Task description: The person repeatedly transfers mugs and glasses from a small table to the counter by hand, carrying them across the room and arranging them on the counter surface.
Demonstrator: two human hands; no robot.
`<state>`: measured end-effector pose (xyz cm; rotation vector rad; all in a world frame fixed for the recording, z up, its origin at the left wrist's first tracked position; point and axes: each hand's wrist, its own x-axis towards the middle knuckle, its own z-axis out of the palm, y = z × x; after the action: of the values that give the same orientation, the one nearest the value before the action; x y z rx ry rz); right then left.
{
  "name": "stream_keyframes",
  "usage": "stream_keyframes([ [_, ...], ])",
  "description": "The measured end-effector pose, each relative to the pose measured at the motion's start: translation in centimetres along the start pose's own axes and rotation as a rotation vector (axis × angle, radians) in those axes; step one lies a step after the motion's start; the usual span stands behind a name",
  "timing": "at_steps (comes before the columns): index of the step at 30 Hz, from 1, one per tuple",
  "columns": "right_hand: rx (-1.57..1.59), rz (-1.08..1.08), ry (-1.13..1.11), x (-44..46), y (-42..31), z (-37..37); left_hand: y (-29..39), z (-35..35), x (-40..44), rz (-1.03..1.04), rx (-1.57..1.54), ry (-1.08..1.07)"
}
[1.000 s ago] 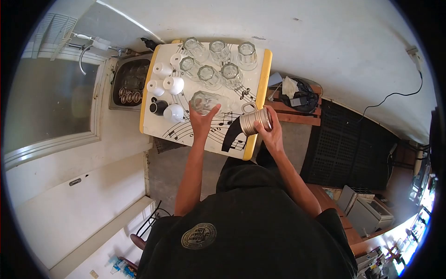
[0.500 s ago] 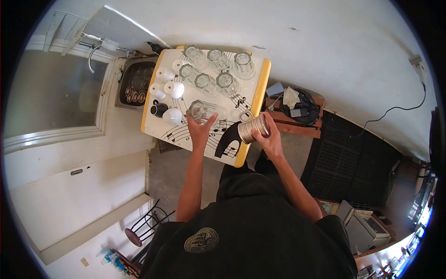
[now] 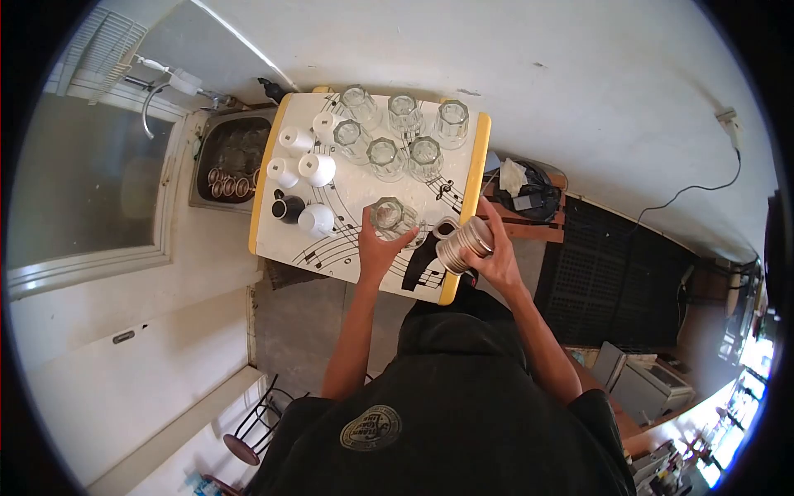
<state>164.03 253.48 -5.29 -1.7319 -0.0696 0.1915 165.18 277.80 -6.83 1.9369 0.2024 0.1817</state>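
My left hand (image 3: 380, 255) curls its thumb and fingers around a clear glass (image 3: 394, 217) over the near part of the table; I cannot tell whether the glass touches the tabletop. To its right, my right hand (image 3: 501, 263) grips a ribbed metal mug (image 3: 463, 246), tilted, near the table's right edge. The mug's handle points up and left. Farther back stand several clear glasses, such as one faceted glass (image 3: 385, 157). Along the left side are several white cups (image 3: 318, 169), a black cup (image 3: 288, 208) and a white mug (image 3: 316, 221).
The table (image 3: 356, 186) has a music-note print and yellow edges. Left of it, a sink (image 3: 203, 178) holds glasses and several metal-rimmed mugs. A black bag (image 3: 542, 182) lies on a wooden bench (image 3: 556, 227) to the right. A stool (image 3: 241, 449) stands behind at lower left.
My left hand and the glass have shifted right across the view, and the glass looks more upright. The metal mug has moved slightly right and down. The whole view has turned a little.
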Motion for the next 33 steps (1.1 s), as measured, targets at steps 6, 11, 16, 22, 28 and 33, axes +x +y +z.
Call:
stream_keyframes([
  [6, -0.014, 0.114, 0.087, -2.3, -2.0, 1.6, -2.3, -0.9, 1.1, 0.005, -0.112, -0.142],
  [11, -0.152, 0.084, 0.031, -2.5, -2.9, 4.3, -2.7, -1.4, 1.8, 0.043, -0.035, -0.159],
  [16, -0.051, 0.090, 0.077, -3.3, -2.7, 4.3, -2.2, -1.4, 1.7, 0.099, 0.147, -0.141],
  [22, 0.010, 0.124, 0.180, -4.9, -2.5, 1.1, -0.5, 0.4, 0.8, 0.008, 0.005, -0.191],
  [28, 0.120, 0.122, 0.276, -6.9, 0.0, -4.2, 3.6, 5.6, -1.0, 0.006, -0.030, -0.250],
  [33, 0.174, 0.120, 0.393, -10.2, 1.9, -12.8, 8.0, 13.1, -3.4, 0.052, -0.016, -0.262],
])
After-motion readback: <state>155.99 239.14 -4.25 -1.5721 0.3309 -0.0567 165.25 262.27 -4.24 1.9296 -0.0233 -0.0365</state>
